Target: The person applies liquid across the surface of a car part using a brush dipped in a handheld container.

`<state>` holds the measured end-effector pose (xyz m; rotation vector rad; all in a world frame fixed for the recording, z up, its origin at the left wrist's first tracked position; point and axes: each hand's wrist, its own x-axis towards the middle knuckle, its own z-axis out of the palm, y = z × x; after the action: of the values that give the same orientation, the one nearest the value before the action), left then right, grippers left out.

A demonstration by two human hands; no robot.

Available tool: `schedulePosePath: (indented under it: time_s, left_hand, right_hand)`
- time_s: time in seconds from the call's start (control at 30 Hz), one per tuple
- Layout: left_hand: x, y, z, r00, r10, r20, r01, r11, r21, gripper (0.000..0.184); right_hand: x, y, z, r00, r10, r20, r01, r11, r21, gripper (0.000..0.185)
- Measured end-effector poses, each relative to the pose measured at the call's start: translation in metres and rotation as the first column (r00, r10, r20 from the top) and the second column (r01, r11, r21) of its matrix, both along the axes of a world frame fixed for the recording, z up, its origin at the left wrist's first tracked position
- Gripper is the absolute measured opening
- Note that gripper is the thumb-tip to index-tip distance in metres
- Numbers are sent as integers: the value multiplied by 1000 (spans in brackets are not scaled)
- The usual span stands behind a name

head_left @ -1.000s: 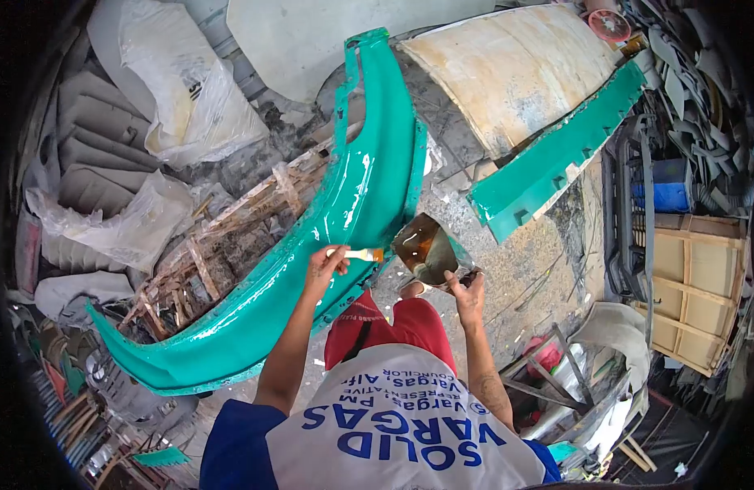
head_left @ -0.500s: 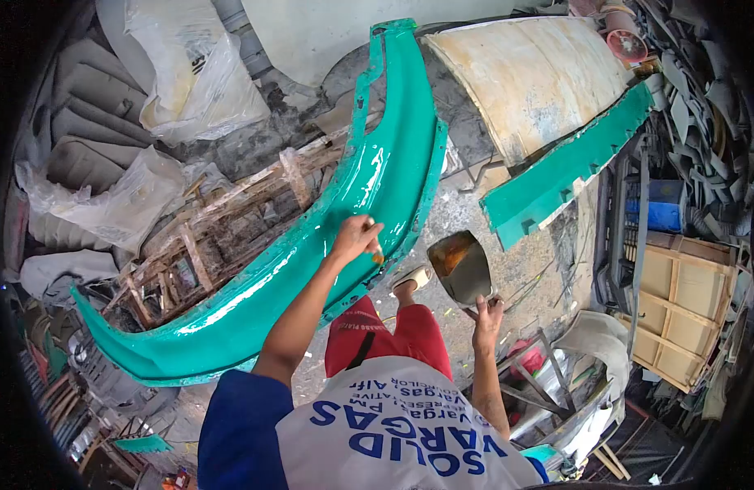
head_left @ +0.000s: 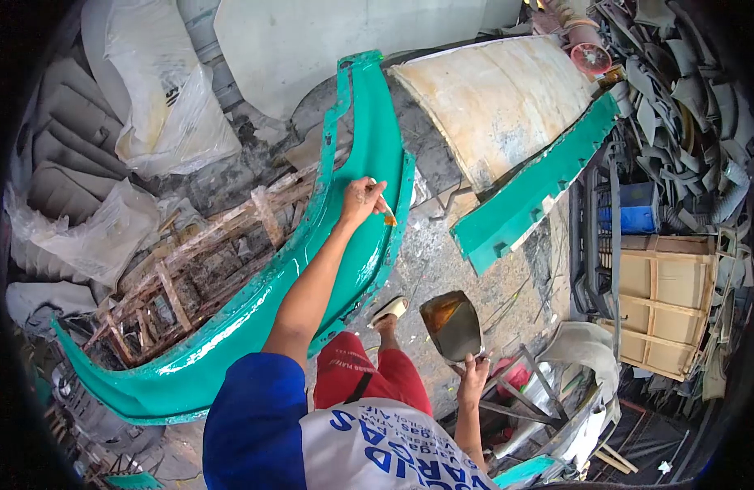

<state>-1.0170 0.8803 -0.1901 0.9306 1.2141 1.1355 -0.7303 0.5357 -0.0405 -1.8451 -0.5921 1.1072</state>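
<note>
My left hand [head_left: 362,201] is closed around a small paintbrush [head_left: 389,216] with amber-wet bristles. It hangs over the upper part of a long, curved, glossy teal panel [head_left: 271,314], near its right edge. Whether the bristles touch the surface, I cannot tell. Lower right, my right hand [head_left: 473,377] grips the near end of a dark, scoop-shaped container [head_left: 463,336], with amber liquid pooled at its far left side. The container is held above the floor, apart from the panel.
Under the panel lies a rough wooden frame [head_left: 171,298]. To the right are a narrow teal strip [head_left: 508,224] and a pale curved mould [head_left: 495,106]. Plastic-wrapped bundles [head_left: 169,106] stand at left; a metal-framed piece [head_left: 528,392] sits near my right arm.
My left hand has moved with the brush farther up the panel, and the brush now points more to the right. The container has come nearer my body. The whole view has shifted.
</note>
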Motion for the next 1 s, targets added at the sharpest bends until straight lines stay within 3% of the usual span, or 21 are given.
schedulePosePath:
  time_s: [0.23, 0.3, 0.33, 0.4, 0.53, 0.73, 0.87, 0.9, 0.93, 1.0]
  left_hand:
    - [0, 83, 10, 996, 87, 34, -89, 993, 76, 33]
    - [1, 93, 17, 975, 220, 23, -221, 958, 186, 34]
    - [3, 88, 23, 977, 213, 17, -213, 961, 176, 34]
    - [4, 75, 34, 962, 274, -7, -258, 914, 314, 33]
    - [-5, -19, 17, 969, 78, -236, -5, 955, 295, 26]
    - [-40, -177, 16, 943, -144, -299, 205, 961, 184, 12]
    - [-70, -249, 32, 896, -169, -411, 250, 956, 152, 14]
    - [-81, -261, 31, 868, -231, -441, 314, 941, 126, 16]
    - [-87, -266, 37, 835, -290, -469, 375, 922, 98, 18]
    - [-93, -269, 47, 807, -236, -542, 360, 923, 135, 18]
  right_hand:
    - [-4, -8, 4, 997, -62, -40, 63, 997, 35, 48]
    - [-4, -12, 3, 997, -71, -36, 72, 997, 30, 48]
    - [-3, -15, 1, 997, -73, -33, 74, 997, 35, 48]
    - [3, -17, -6, 996, -82, -36, 83, 996, 16, 49]
    - [-3, -6, -7, 997, -47, -64, 49, 998, 43, 48]
    - [-4, 16, -24, 995, 56, -78, -52, 997, 59, 46]
    - [-2, 22, -59, 983, 160, -86, -152, 984, 94, 44]
    - [8, 15, -82, 971, 237, -12, -236, 971, 40, 40]
    - [4, 14, -87, 969, 248, -21, -247, 968, 44, 40]
    - [-4, 12, -97, 981, 180, -67, -179, 984, 17, 41]
